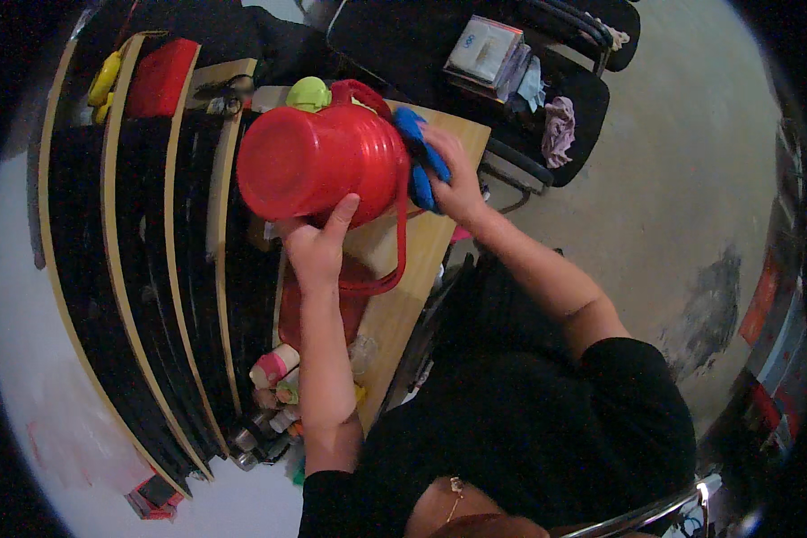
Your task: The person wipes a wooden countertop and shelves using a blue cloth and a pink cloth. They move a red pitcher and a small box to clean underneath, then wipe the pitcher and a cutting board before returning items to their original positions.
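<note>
A red plastic jug (360, 158) is held tilted over the wooden tabletop, its round base turned to the left of the view. My left hand (315, 249) grips its lower side, the thumb lying along the wall. At the jug's other end, my right hand (452, 168) holds a blue cloth (411, 124) against or very close to the red surface. A long red carrying handle (402, 235) hangs in a loop below the jug. Behind it shows a lime-green rounded object (309, 94), partly hidden.
Under my left forearm sits a dark red item (296, 316) on the tabletop (403, 289). Black shelving with wooden edges (114, 202) rises on the left. At the upper right, a black chair (582, 128) carries a stack of packets (485, 50) and a crumpled pinkish cloth (559, 131).
</note>
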`<state>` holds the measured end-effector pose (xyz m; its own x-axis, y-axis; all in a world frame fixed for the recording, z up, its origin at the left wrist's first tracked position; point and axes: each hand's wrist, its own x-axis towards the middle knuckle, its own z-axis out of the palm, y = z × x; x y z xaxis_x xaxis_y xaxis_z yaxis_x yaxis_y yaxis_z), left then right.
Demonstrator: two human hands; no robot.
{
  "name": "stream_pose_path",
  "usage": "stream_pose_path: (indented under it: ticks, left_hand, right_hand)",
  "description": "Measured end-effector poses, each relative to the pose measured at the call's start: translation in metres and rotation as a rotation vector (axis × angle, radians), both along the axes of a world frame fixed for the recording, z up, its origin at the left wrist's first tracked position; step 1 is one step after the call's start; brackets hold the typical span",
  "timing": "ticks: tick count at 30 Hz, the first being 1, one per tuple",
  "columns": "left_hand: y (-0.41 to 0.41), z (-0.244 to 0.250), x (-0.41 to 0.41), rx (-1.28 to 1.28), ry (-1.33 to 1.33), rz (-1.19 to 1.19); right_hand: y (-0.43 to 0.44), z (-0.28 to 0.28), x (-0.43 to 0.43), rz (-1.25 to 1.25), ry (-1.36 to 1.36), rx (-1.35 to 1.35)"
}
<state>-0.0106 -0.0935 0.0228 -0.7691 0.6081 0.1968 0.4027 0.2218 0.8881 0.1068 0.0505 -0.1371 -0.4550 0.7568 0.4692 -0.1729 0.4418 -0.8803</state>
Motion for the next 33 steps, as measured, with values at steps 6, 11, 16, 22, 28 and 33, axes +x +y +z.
stream_pose_path:
  ticks: [6,11,16,22,28,33]
  left_hand:
    - [-0.004,-0.001,0.004,0.056,-0.102,-0.017]
    - [-0.004,-0.001,0.007,0.071,-0.073,-0.004]
    - [-0.004,-0.001,0.003,0.006,-0.088,0.014]
    - [0.002,-0.001,0.007,0.079,-0.101,-0.033]
    - [0.002,0.004,0.010,0.059,-0.073,-0.006]
    - [0.003,0.006,0.007,0.048,-0.018,-0.018]
  right_hand:
    - [-0.021,-0.085,0.058,0.151,-0.401,-0.279]
    - [0.023,0.045,0.019,0.224,0.018,-0.152]
    - [0.050,-0.006,-0.027,0.250,-0.133,-0.172]
    - [0.027,-0.102,-0.020,0.068,-0.283,-0.230]
    - [-0.082,-0.105,-0.010,-0.402,-0.399,-0.228]
    - [-0.192,-0.087,0.011,0.093,-0.432,-0.460]
